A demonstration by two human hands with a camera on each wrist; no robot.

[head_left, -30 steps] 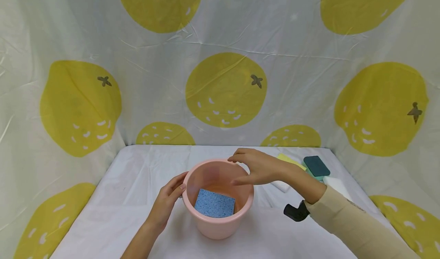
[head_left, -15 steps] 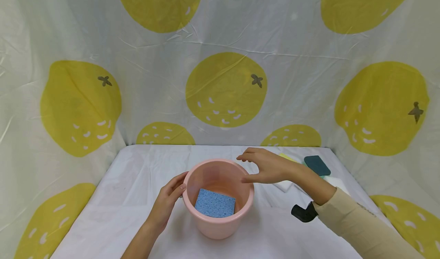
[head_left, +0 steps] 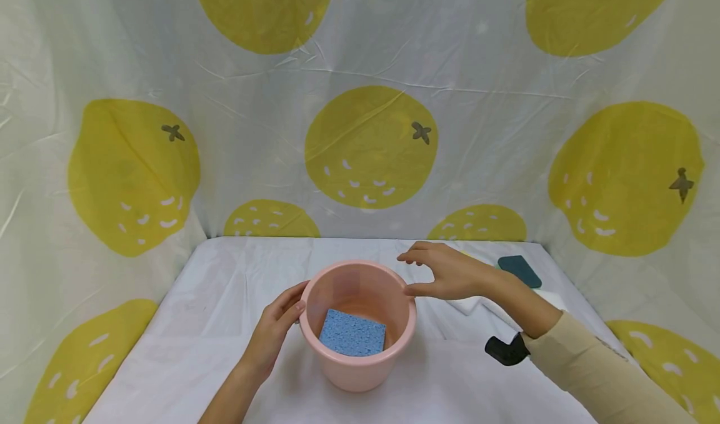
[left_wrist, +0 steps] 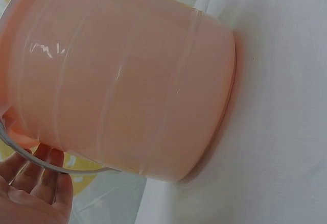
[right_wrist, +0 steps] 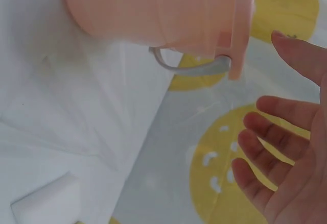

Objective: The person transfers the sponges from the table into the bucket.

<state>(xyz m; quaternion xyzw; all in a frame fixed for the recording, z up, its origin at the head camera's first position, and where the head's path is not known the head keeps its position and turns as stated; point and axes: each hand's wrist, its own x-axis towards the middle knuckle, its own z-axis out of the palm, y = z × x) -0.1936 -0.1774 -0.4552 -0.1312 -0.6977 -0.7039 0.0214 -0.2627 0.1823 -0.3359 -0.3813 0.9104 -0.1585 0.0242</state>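
Note:
A pink plastic bucket (head_left: 354,375) stands upright on the white-covered table, and a blue speckled sponge (head_left: 352,333) lies inside it. My left hand (head_left: 274,325) grips the bucket's left rim, thumb at the edge and fingers along the outer wall. In the left wrist view, those fingers (left_wrist: 48,170) sit behind the grey bail handle (left_wrist: 56,170), which hangs down along the bucket. My right hand (head_left: 450,274) hovers off the right rim with fingers spread and nothing held. The right wrist view shows its palm (right_wrist: 299,183) facing the bucket, the handle's other end (right_wrist: 202,70) close by.
Behind the right forearm lie a dark green scouring pad (head_left: 519,271), a white piece (head_left: 553,299) and a sliver of something yellow. Another white piece (head_left: 464,304) lies below the right hand. A lemon-print curtain (head_left: 371,224) closes off the back and sides.
My right hand has drawn back to the right, from over the bucket's opening to outside its rim. The left hand, bucket and blue sponge hold their places.

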